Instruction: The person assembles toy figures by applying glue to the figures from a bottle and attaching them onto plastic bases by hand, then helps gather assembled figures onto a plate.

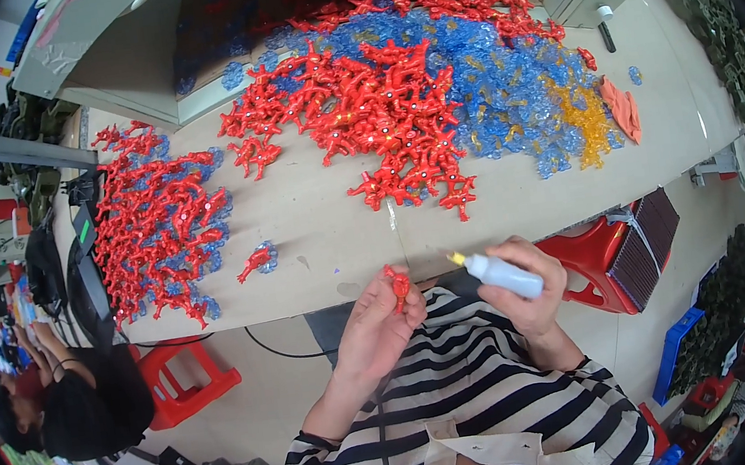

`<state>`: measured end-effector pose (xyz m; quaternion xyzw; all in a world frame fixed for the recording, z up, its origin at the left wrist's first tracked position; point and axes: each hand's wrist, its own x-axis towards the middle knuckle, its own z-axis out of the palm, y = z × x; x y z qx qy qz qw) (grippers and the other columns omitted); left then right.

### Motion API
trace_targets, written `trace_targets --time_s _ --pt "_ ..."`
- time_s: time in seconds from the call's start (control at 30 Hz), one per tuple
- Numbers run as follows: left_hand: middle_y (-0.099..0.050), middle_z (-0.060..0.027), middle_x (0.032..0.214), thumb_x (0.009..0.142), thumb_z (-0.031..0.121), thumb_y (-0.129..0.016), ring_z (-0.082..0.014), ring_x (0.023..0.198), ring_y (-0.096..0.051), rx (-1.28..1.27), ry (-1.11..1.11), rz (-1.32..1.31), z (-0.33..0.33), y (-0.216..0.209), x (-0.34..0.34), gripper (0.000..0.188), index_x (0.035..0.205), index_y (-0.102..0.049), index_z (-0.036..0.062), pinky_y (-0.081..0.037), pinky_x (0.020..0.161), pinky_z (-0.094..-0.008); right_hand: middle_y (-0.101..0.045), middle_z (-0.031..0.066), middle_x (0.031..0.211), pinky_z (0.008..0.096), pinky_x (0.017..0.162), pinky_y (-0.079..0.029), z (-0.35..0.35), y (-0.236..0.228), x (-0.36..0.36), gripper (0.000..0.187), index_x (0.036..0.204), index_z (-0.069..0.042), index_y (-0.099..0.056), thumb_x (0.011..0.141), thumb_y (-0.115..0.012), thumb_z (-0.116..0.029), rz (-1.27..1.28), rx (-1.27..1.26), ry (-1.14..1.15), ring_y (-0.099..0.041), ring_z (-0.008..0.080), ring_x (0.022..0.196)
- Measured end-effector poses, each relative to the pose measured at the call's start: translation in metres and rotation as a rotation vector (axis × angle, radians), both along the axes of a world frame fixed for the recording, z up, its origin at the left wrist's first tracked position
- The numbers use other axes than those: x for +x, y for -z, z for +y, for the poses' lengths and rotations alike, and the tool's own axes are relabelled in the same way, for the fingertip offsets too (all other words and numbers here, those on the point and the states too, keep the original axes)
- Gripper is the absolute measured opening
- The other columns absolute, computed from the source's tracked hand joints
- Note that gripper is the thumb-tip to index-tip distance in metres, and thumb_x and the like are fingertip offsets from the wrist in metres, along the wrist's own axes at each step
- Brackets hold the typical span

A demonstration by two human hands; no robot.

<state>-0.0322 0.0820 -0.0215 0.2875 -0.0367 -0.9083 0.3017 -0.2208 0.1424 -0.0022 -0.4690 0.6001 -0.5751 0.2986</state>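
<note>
Close to the table's front edge, my left hand [375,331] is closed on a small red figurine [400,286], pinched upright between thumb and fingers. To its right, my right hand [529,295] grips a white squeeze bottle [506,277] with a yellow tip, which points left toward the figurine but stays apart from it. Beyond my hands lies a heap of loose red figurines [367,104]. A lone figurine on a clear blue base [258,260] lies left of my left hand. Further left, several rows of red figurines [160,220] sit with blue bases.
Blue clear pieces [502,80] and yellow clear pieces [582,117] are piled beside an orange cloth [620,110]. A metal housing [130,76] stands at the back. Red stools [183,380] are below the table; another person [79,394] sits at far left.
</note>
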Motion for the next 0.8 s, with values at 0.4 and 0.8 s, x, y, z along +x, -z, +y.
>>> trace_targets --time_s 0.4,0.8 --pt "-0.057 -0.0056 0.086 0.09 0.021 -0.055 -0.0155 0.077 -0.05 -0.182 -0.009 -0.08 0.004 0.006 0.004 0.02 0.103 -0.054 0.0057 -0.038 0.068 -0.0264 -0.065 0.0106 0.086 0.0326 0.071 -0.047 -0.041 0.019 0.019 0.031 0.096 -0.001 -0.063 0.066 -0.072 0.0 0.321 -0.066 0.081 -0.059 0.0247 0.079" --pt "-0.057 -0.0074 0.083 0.091 0.021 -0.054 -0.0164 0.072 -0.048 -0.213 0.054 -0.02 0.002 0.009 0.001 0.02 0.101 -0.052 0.0047 -0.037 0.065 -0.0272 -0.051 0.0192 0.103 0.0361 0.076 -0.044 -0.023 0.022 -0.054 0.034 0.105 0.002 -0.059 0.075 -0.068 -0.01 0.729 0.215 0.521 -0.053 0.032 0.089"
